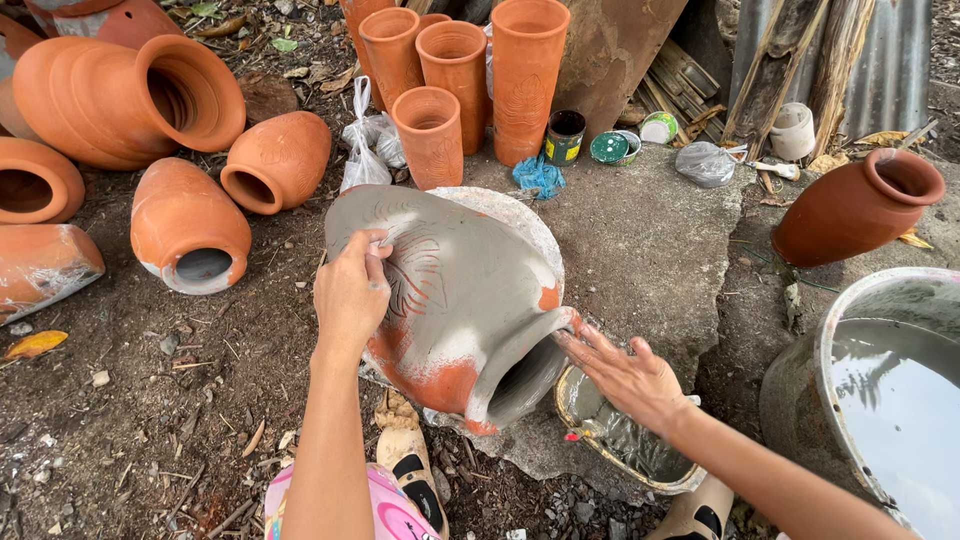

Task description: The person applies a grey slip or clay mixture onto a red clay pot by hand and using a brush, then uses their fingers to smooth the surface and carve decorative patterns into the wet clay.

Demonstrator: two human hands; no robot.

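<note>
**Two hands on a grey-coated clay jar**

Lying on its side on a rough grey stone slab (650, 250): a large terracotta jar half smeared with wet grey slip (460, 300), mouth turned toward the lower right. Left hand (350, 292) curled against the jar's upper flank, fingers (376, 262) bent and pressed together on the grey coat, just beside a leaf pattern scratched through to the orange. Right hand (625, 375) flat, fingers (585, 345) spread and stretched out, tips touching the jar's grey rim.

Directly under the right palm: a shallow dented metal bowl (620, 440) holding grey slurry. Beyond the right wrist, a big grey-rimmed tub (880, 390) filled with cloudy grey water. Well away above the left fingers: upright tall terracotta pots (455, 70), open and seemingly empty, and a small dark tin can (565, 135).
</note>
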